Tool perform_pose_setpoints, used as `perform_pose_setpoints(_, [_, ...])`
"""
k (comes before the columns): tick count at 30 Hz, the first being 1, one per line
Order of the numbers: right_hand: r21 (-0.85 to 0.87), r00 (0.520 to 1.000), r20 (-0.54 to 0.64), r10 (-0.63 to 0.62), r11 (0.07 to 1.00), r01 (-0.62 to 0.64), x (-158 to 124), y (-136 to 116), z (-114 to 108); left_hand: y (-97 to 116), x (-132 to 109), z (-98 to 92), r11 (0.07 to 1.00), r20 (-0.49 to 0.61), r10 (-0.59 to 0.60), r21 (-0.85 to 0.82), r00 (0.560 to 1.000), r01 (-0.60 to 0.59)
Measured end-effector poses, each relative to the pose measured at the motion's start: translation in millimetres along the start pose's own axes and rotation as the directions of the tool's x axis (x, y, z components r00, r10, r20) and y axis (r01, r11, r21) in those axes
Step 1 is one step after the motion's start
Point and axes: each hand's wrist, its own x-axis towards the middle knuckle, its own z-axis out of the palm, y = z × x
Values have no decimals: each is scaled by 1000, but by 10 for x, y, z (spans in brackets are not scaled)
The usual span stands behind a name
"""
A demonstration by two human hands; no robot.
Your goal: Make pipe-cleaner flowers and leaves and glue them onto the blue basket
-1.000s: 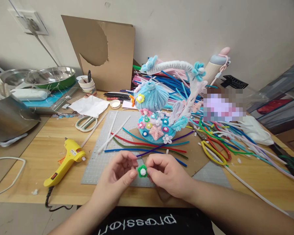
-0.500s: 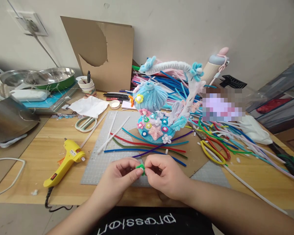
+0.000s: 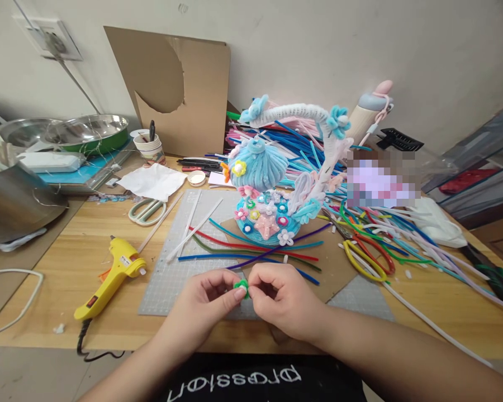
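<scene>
Between my two hands is a small green pipe-cleaner flower (image 3: 242, 287) with a pale centre. My left hand (image 3: 213, 298) pinches it from the left between thumb and forefinger. From the other side, the thumb and fingertips of my right hand (image 3: 280, 296) close on its edge. Just beyond lie loose pipe cleaners, among them a red one (image 3: 251, 244) and a blue one (image 3: 209, 257). Behind them stands a pipe-cleaner lamp-like piece with a blue shell-shaped shade (image 3: 257, 164), a curved white arm (image 3: 293, 113) and a round blue base covered in small flowers and a pink starfish (image 3: 266, 227).
A yellow glue gun (image 3: 113, 276) lies on the left, with scissors (image 3: 148, 211) and white tissue (image 3: 153, 181) behind it. Yellow-and-orange-handled scissors (image 3: 364, 268) and heaped pipe cleaners lie to the right. A grey cutting mat (image 3: 159, 290) and cardboard (image 3: 339, 268) are under the work.
The green flower has turned slightly in my fingertips, so more of its petals and centre face me. Both hands stay in nearly the same place.
</scene>
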Motion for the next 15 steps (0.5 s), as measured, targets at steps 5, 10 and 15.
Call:
perform_pose_setpoints(5, [1,1000,18,17,1000,-17,9,-1,-6,39,-9,19,1000,-8,-1,24,1000,1])
perform_pose_setpoints(10, [65,998,47,29,997,-32,4,-5,-37,-33,5,-11,999,-51,-34,-25,998,33])
perform_pose_setpoints(15, [24,998,61,27,999,-28,2,-19,-49,-77,14,-23,998,-111,-32,-64,993,25])
